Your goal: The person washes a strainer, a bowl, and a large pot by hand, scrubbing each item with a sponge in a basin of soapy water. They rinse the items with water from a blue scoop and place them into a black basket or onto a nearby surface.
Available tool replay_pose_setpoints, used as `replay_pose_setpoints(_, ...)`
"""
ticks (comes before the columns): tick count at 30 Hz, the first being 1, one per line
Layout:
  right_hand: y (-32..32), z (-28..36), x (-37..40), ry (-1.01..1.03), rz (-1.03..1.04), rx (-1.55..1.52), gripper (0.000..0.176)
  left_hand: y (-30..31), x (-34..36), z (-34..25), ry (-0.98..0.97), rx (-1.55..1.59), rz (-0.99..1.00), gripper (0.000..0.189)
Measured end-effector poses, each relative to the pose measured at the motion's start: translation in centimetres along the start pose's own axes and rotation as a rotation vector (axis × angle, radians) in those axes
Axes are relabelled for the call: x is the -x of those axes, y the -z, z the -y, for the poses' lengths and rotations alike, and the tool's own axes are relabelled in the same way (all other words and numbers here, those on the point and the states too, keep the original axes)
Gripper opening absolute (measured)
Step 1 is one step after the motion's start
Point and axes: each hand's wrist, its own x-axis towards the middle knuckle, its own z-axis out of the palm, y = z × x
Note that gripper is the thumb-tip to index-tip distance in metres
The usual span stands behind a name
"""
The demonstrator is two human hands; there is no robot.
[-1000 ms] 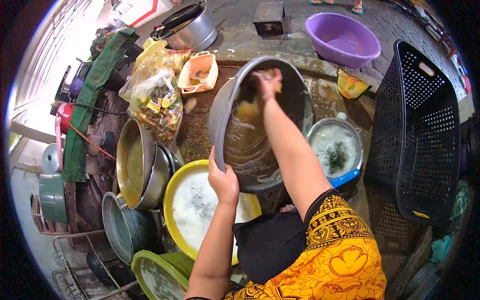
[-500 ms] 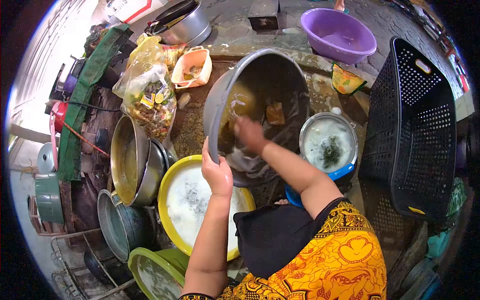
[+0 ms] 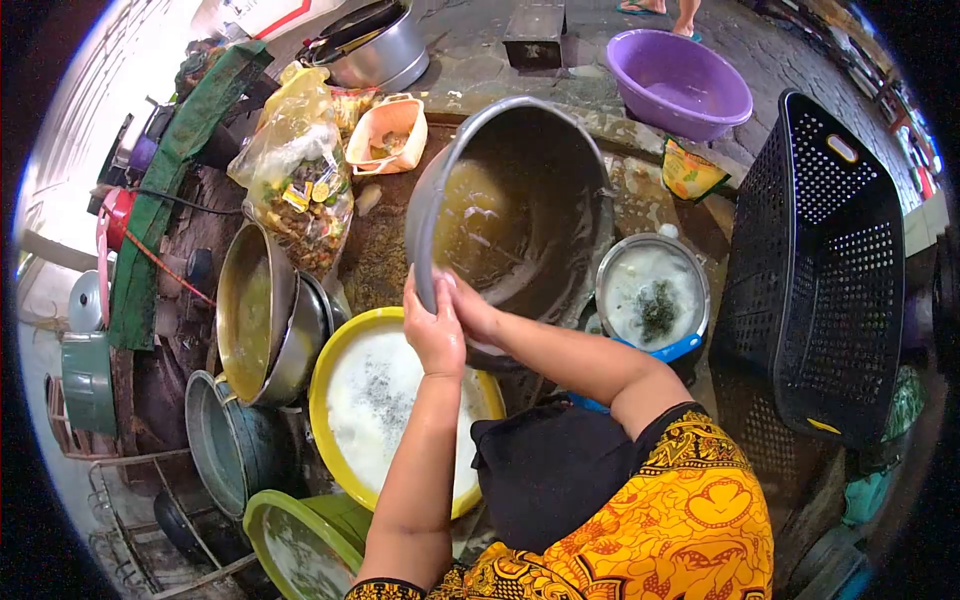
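Observation:
A big grey tub [image 3: 430, 200] is tilted with its mouth toward me, its inside wet and streaked. My left hand [image 3: 432, 335] grips the near left rim, fingers on the outer wall. Right beside it, touching, my right hand [image 3: 468, 308] is on the same rim, its fingertips partly hidden. Just below my hands sits a yellow basin [image 3: 322, 385] full of white suds. To the right of the tub, a round metal pot [image 3: 605, 300] holds foamy water with a dark green clump [image 3: 657, 310] in it.
A tall black perforated crate [image 3: 750, 300] stands on the right; a purple basin [image 3: 680, 85] lies behind. On the left are stacked metal pots [image 3: 245, 320], a bag of scraps [image 3: 300, 190], a pink basket [image 3: 388, 140] and a green basin [image 3: 300, 540]. A person's feet [image 3: 685, 15] show at the top.
My right hand has moved from inside the tub to the rim beside my left hand. A brown squarish patch inside the tub no longer shows. More of another person's feet appears at the top.

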Motion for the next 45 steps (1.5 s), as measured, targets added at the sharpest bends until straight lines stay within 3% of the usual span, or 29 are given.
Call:
replay_pose_setpoints(2, -2.0, 5.1, -3.6, -0.181, -0.172, -0.263, 0.037, 0.2, -0.6, 0.5, -0.104, 0.020, -0.032, 0.031)
replay_pose_setpoints(3, -2.9, 9.8, -4.8, -0.324, -0.336, -0.346, 0.035, 0.5, -0.7, 0.5, -0.054, -0.024, -0.004, 0.031)
replay_pose_setpoints(4, 0.3, 5.9, -11.1, -0.040, -0.445, -0.342, 0.033, 1.0, -0.7, 0.3, -0.002, -0.071, 0.025, 0.031)
replay_pose_setpoints(5, 2.1, 9.4, -12.3, 0.141, -0.521, -0.224, 0.029, 1.3, -0.5, 0.0, -0.007, -0.078, 0.023, 0.031)
replay_pose_setpoints(6, 7.1, 8.1, -17.0, 0.357, -0.526, -0.304, 0.025, 1.5, -0.1, -0.4, -0.003, -0.099, 0.042, 0.034)
replay_pose_setpoints(7, 9.9, 10.2, -17.7, 0.342, -0.829, -0.332, 0.015, 1.6, 0.2, -0.9, 0.000, -0.117, 0.060, 0.038)
replay_pose_setpoints(10, 19.2, 12.8, -15.6, 0.164, -1.631, -0.386, 0.039, 1.9, 1.5, -1.9, -0.061, -0.134, 0.042, 0.041)
replay_pose_setpoints(11, 21.3, 12.4, -14.1, 0.243, -1.622, -0.544, 0.056, 2.0, 1.8, -2.2, -0.033, -0.107, 0.071, 0.045)
replay_pose_setpoints(12, 23.3, 11.4, -13.2, -0.042, -1.828, -0.353, 0.058, 2.0, 1.9, -1.9, -0.034, -0.099, 0.070, 0.045)
replay_pose_setpoints(13, 27.3, 9.3, -14.4, 0.044, -1.630, -0.493, 0.057, 2.0, 2.1, -1.4, -0.084, -0.103, 0.092, 0.048)
replay_pose_setpoints(15, 26.8, 9.2, -14.1, 0.187, -1.383, -0.655, 0.054, 2.1, 2.1, -1.2, -0.145, -0.101, 0.145, 0.054)
replay_pose_setpoints(16, 21.6, 11.7, -13.0, 0.252, -1.338, -0.688, 0.052, 2.1, 2.1, -1.2, -0.146, -0.104, 0.153, 0.054)
replay_pose_setpoints(18, 15.6, 14.7, -14.1, 0.402, -0.930, -0.658, 0.040, 2.2, 1.6, -1.3, -0.284, -0.177, 0.151, 0.055)
replay_pose_setpoints(20, 11.0, 14.7, -15.1, 0.457, -0.691, -0.722, 0.030, 2.1, 1.1, -1.1, -0.231, -0.163, 0.133, 0.054)
replay_pose_setpoints(22, 6.0, 16.1, -13.2, 0.570, -0.648, -0.478, 0.031, 1.5, 0.6, -0.7, -0.182, -0.133, 0.114, 0.054)
replay_pose_setpoints(24, 6.3, 16.4, -13.7, 0.626, -0.779, 0.065, 0.042, 1.5, 0.7, -0.3, -0.150, -0.100, 0.109, 0.053)
replay_pose_setpoints(27, 11.3, 17.3, -16.7, 0.511, -0.989, 0.172, 0.038, 1.6, 2.0, -0.3, -0.156, -0.075, 0.111, 0.053)
replay_pose_setpoints(28, 14.4, 17.5, -17.3, 0.415, -1.036, 0.015, 0.041, 1.6, 2.2, -0.3, -0.154, -0.062, 0.108, 0.054)
replay_pose_setpoints(29, 16.8, 17.4, -17.6, 0.486, -1.039, -0.141, 0.040, 1.7, 2.5, -0.3, -0.160, -0.057, 0.101, 0.054)
replay_pose_setpoints(30, 19.1, 17.8, -17.2, 0.348, -1.142, -0.104, 0.037, 1.8, 2.8, -0.2, -0.196, -0.093, 0.109, 0.055)
replay_pose_setpoints(31, 22.2, 16.7, -18.2, 0.353, -1.177, -0.085, 0.035, 1.8, 2.9, -0.2, -0.232, -0.128, 0.117, 0.056)
replay_pose_setpoints(34, 17.7, 19.8, -13.9, 0.185, -0.887, 0.185, 0.040, 1.8, 2.9, -0.3, -0.220, -0.125, 0.127, 0.057)
replay_pose_setpoints(35, 16.3, 19.2, -14.0, 0.234, -0.872, 0.471, 0.043, 1.7, 2.8, -0.2, -0.222, -0.121, 0.123, 0.057)
replay_pose_setpoints(39, 6.5, 15.8, -8.5, 0.282, -0.367, 0.415, 0.033, 1.2, 1.8, 0.9, -0.160, -0.062, 0.093, 0.056)
replay_pose_setpoints(41, 5.3, 8.9, -7.2, 0.295, -0.279, 0.266, 0.025, 1.1, 1.4, 1.2, -0.133, 0.014, 0.090, 0.054)
replay_pose_setpoints(42, 2.7, 9.2, -3.9, 0.033, -0.271, 0.087, 0.026, 0.9, 1.1, 0.7, -0.153, 0.033, 0.062, 0.054)
replay_pose_setpoints(43, 1.0, 9.4, -1.4, -0.159, -0.244, 0.231, 0.027, 0.9, 1.2, 0.0, -0.189, 0.024, 0.047, 0.049)
replay_pose_setpoints(44, 2.3, 3.2, -0.9, 0.002, -0.133, 0.378, 0.030, 1.0, 1.3, -0.3, -0.222, 0.010, 0.037, 0.045)
replay_pose_setpoints(45, -0.3, 4.4, 2.1, -0.185, -0.257, 0.021, 0.034, 1.2, 1.2, -0.2, -0.142, 0.085, 0.101, 0.045)
